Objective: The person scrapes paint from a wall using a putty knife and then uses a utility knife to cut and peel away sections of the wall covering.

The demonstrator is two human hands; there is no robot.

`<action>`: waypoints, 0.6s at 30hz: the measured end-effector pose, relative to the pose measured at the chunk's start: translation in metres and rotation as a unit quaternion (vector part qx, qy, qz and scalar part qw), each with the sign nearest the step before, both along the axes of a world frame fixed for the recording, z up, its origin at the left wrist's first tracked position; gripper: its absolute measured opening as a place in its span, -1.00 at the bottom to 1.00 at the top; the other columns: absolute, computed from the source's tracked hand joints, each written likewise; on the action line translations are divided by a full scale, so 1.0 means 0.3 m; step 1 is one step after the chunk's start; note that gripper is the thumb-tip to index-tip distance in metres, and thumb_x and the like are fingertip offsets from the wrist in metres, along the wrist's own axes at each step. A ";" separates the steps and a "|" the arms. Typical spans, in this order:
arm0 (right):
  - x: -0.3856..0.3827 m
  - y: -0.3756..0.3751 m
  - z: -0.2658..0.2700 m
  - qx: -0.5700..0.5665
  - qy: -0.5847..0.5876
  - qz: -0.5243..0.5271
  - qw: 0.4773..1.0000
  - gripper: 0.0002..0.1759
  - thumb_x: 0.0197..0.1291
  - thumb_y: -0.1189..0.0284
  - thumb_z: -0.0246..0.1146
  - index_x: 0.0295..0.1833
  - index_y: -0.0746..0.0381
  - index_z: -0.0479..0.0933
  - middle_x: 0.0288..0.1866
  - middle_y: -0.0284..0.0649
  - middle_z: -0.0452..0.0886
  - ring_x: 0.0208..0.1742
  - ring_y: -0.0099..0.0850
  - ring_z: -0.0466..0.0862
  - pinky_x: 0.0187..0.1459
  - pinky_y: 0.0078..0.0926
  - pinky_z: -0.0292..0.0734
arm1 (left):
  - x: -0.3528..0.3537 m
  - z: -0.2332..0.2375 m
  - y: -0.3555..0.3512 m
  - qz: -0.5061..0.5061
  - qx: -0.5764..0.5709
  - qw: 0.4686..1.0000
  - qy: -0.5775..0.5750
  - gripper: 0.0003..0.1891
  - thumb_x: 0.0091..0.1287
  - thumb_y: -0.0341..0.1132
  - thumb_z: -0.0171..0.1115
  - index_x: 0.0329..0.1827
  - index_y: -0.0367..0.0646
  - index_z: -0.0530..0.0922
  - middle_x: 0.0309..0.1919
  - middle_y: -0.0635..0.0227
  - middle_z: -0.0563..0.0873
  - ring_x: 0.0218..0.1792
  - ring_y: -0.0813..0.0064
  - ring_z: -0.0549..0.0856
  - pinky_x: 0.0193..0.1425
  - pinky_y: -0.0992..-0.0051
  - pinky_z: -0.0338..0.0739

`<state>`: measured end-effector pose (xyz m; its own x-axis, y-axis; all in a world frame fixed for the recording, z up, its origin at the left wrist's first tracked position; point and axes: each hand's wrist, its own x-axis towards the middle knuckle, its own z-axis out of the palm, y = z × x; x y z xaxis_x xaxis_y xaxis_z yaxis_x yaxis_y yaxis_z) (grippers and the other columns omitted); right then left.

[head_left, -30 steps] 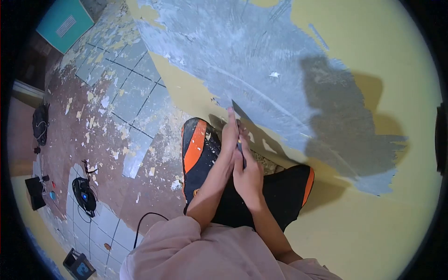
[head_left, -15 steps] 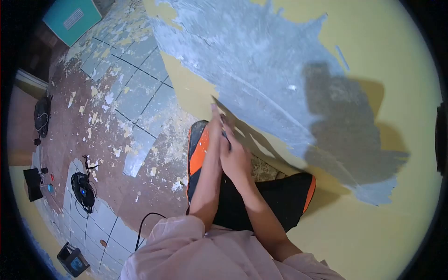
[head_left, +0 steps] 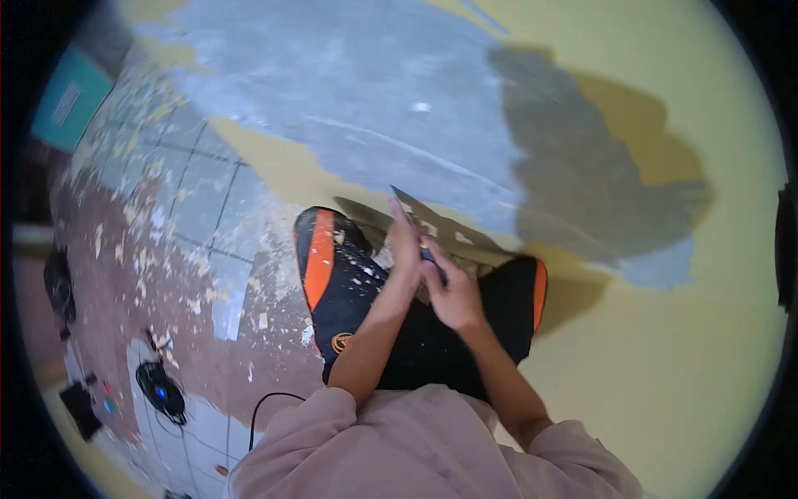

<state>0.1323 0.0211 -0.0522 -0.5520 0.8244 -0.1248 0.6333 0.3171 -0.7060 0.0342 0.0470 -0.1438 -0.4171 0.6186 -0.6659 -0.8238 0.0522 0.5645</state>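
Both hands are together in front of the wall, low in the middle of the view. My right hand point(head_left: 455, 298) is wrapped round the dark handle of a scraper point(head_left: 429, 253), which has a small yellow band. My left hand point(head_left: 405, 248) is closed on the same tool further forward, its fingers pointing up toward the wall. The scraper's blade is mostly hidden by the fingers. Ahead of the hands, the wall has a large bare grey patch point(head_left: 374, 91) with ragged edges, surrounded by yellow paint point(head_left: 615, 358).
My bent legs in black and orange trousers point(head_left: 320, 258) frame the hands. Paint flakes point(head_left: 264, 320) litter the floor at left. A black bag-like object with a blue light point(head_left: 160, 391), a teal box point(head_left: 73, 98) and a dark cable point(head_left: 258, 416) are also there.
The view has shifted, so the wall patch appears further left and higher. My hands with the scraper have moved slightly right and down in view.
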 end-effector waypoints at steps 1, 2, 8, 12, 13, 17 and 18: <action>0.104 0.008 -0.001 -0.014 0.031 -0.024 0.999 -0.55 0.29 0.31 0.12 0.28 0.12 0.38 0.16 -0.07 0.53 0.15 -0.29 0.52 0.15 -0.44 0.35 | 0.103 0.014 0.008 -0.015 0.051 0.996 -0.067 -0.42 0.36 0.29 -0.20 -0.42 -0.08 0.43 -0.60 0.44 0.45 -0.58 0.53 0.48 -0.50 0.49 0.40; 0.199 0.014 0.004 -0.028 0.063 -0.042 0.997 -0.56 0.29 0.30 0.14 0.27 0.11 0.40 0.12 -0.12 0.57 0.00 -0.39 0.61 0.04 -0.49 0.44 | 0.196 0.026 0.014 -0.023 0.100 0.986 -0.134 -0.46 0.38 0.25 -0.19 -0.37 -0.07 0.43 -0.58 0.45 0.44 -0.57 0.53 0.48 -0.50 0.49 0.40; 0.446 0.014 0.216 -0.169 -0.013 -0.212 0.962 -0.62 0.26 0.40 0.14 0.20 0.17 0.46 0.01 -0.01 0.60 -0.07 -0.28 0.68 -0.03 -0.50 0.49 | 0.432 0.204 -0.041 -0.179 0.191 0.916 -0.305 -0.42 0.38 0.24 -0.22 -0.16 -0.19 0.39 -0.39 0.30 0.53 -0.31 0.40 0.58 -0.13 0.41 0.50; 0.375 0.120 0.040 -0.025 0.011 -0.076 0.997 -0.65 0.25 0.36 0.15 0.15 0.14 0.51 -0.03 -0.03 0.62 -0.10 -0.24 0.68 -0.06 -0.48 0.51 | 0.349 0.037 -0.006 -0.139 0.296 0.890 -0.319 -0.42 0.37 0.25 -0.27 -0.20 -0.12 0.45 -0.24 0.25 0.62 -0.14 0.35 0.61 0.03 0.34 0.53; 0.346 0.126 0.015 -0.038 0.011 -0.056 0.998 -0.66 0.24 0.34 0.15 0.13 0.11 0.52 -0.03 -0.03 0.62 -0.07 -0.21 0.68 -0.05 -0.47 0.51 | 0.309 0.025 -0.006 -0.114 0.283 0.900 -0.312 -0.43 0.36 0.25 -0.24 -0.23 -0.11 0.44 -0.26 0.26 0.62 -0.16 0.35 0.60 0.00 0.34 0.54; 0.340 0.060 0.050 -0.043 0.092 -0.098 0.990 -0.67 0.26 0.37 0.15 0.12 0.19 0.52 0.00 -0.02 0.61 0.11 -0.38 0.58 0.04 -0.50 0.45 | 0.311 0.049 -0.013 -0.103 0.255 0.905 -0.324 -0.48 0.34 0.24 -0.12 -0.32 -0.10 0.40 -0.39 0.33 0.56 -0.28 0.38 0.57 -0.13 0.39 0.54; 0.334 0.055 0.045 -0.045 0.093 -0.095 0.990 -0.67 0.26 0.37 0.15 0.12 0.19 0.52 0.00 -0.02 0.61 0.11 -0.38 0.58 0.04 -0.50 0.45 | 0.300 0.056 -0.013 -0.101 0.255 0.906 -0.322 -0.48 0.34 0.24 -0.12 -0.32 -0.10 0.40 -0.39 0.33 0.56 -0.28 0.38 0.57 -0.13 0.39 0.54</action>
<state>0.2326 0.0376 -0.0386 -0.4085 0.9058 -0.1126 0.5314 0.1358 -0.8362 0.1241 0.0432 -0.1271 0.1114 0.9347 -0.3374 -0.9938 0.1053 -0.0365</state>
